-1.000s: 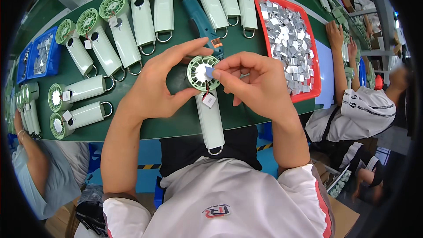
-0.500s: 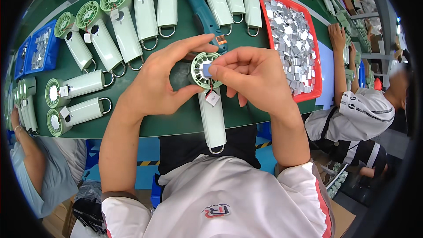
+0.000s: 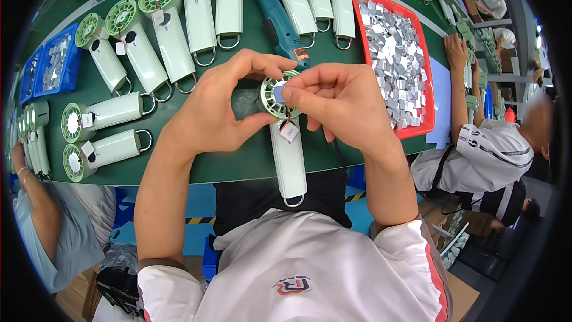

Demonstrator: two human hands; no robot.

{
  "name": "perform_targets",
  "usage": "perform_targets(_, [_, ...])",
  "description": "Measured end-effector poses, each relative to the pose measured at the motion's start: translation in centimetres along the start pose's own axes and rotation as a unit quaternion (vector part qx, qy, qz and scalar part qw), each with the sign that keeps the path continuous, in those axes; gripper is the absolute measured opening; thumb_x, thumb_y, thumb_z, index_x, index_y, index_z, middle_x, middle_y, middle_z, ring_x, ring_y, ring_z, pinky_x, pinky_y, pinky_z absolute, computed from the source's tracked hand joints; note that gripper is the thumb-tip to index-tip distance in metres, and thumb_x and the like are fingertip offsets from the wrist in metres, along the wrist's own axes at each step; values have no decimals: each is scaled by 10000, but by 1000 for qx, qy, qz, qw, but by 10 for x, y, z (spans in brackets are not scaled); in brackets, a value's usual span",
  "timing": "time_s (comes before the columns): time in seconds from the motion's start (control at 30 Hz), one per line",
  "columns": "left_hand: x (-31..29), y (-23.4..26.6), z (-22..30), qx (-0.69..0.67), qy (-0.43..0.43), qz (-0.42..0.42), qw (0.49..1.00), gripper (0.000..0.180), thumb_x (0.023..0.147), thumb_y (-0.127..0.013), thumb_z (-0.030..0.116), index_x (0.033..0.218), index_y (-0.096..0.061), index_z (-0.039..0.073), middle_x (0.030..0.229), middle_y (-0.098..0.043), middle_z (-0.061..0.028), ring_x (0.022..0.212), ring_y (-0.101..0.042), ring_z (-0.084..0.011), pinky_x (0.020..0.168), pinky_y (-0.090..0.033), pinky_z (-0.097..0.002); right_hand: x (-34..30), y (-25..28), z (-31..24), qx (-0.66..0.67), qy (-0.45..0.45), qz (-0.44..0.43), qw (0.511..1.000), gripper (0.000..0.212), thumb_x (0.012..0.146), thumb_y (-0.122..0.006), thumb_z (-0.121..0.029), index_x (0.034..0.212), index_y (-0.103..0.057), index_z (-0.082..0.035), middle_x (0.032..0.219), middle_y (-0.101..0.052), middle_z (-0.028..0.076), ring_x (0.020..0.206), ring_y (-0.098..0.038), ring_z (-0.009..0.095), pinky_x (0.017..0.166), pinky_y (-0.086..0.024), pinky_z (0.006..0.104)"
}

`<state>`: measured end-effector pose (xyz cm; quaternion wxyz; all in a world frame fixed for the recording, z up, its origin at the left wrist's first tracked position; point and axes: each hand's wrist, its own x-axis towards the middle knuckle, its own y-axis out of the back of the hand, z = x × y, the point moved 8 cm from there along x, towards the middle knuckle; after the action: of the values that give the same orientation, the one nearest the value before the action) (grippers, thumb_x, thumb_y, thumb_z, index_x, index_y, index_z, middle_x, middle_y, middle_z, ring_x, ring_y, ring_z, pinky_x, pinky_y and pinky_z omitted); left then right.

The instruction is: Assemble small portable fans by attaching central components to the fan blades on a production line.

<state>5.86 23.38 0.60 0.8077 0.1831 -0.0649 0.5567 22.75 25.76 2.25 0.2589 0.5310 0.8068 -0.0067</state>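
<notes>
In front of me a pale green handheld fan (image 3: 288,164) points its metal loop toward my body. My left hand (image 3: 208,104) curves around its round slatted head (image 3: 267,96), the thumb at the lower rim and the index finger at the upper rim. Between thumb and forefinger, my right hand (image 3: 333,98) pinches a small blue-grey square piece (image 3: 278,93) against the white middle of the head. Part of that piece is hidden by the fingertips. A white tag (image 3: 289,132) on red and black wires hangs below the head.
Several similar fans (image 3: 173,48) line the far and left side of the green table (image 3: 238,170). A teal power tool (image 3: 280,27) lies beyond my hands. A red tray (image 3: 430,98) holds small silvery squares; a blue bin (image 3: 70,65) stands left. People work on both sides.
The fan and both hands stay in almost the same place, with the square piece still held at the head's middle. The view has shifted very slightly.
</notes>
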Motion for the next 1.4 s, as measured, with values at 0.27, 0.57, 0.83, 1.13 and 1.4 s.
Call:
perform_targets(0.27, [0, 4, 4, 54, -43, 1, 998, 416, 764, -918, -14, 1086, -659, 36, 1449, -718, -215, 1276, -715, -293, 1097, -559, -399, -1, 0, 2, -14, 2, 14, 1000, 222, 959, -857, -140, 1048, -806, 57, 804, -783, 46, 566, -659, 40, 412, -435, 201])
perform_targets(0.57, [0, 5, 5, 62, -31, 1, 998, 366, 748, -927, 0, 1007, -670, 28, 1433, -739, -207, 1215, -743, -286, 1040, -577, -379, -4, 3, -2, -33, 19, 34, 999, 223, 959, -847, -147, 1045, -816, 56, 797, -776, 43, 590, -676, 48, 425, -465, 209])
perform_targets(0.83, [1, 6, 6, 74, -76, 26, 994, 365, 678, -921, -19, 952, -684, 26, 1371, -771, -175, 1106, -785, -323, 948, -626, -380, -4, 4, -2, -81, 47, 53, 994, 255, 952, -858, -184, 1042, -820, 52, 786, -769, 38, 605, -680, 51, 453, -494, 217])
perform_targets(1.13, [1, 7, 6, 74, -70, 26, 994, 362, 685, -911, -23, 980, -707, 26, 1362, -779, -163, 1108, -783, -321, 954, -625, -385, -5, 4, -4, -102, 64, 59, 991, 255, 958, -851, -187, 1047, -823, 50, 779, -762, 30, 613, -680, 52, 471, -511, 220])
perform_targets(1.4, [1, 6, 5, 87, -57, -6, 995, 411, 721, -929, 26, 1103, -777, 17, 1406, -750, -198, 1259, -745, -363, 1058, -586, -429, -4, 3, -7, -120, 84, 58, 987, 223, 968, -832, -155, 1046, -823, 54, 764, -760, 31, 616, -680, 49, 476, -520, 225])
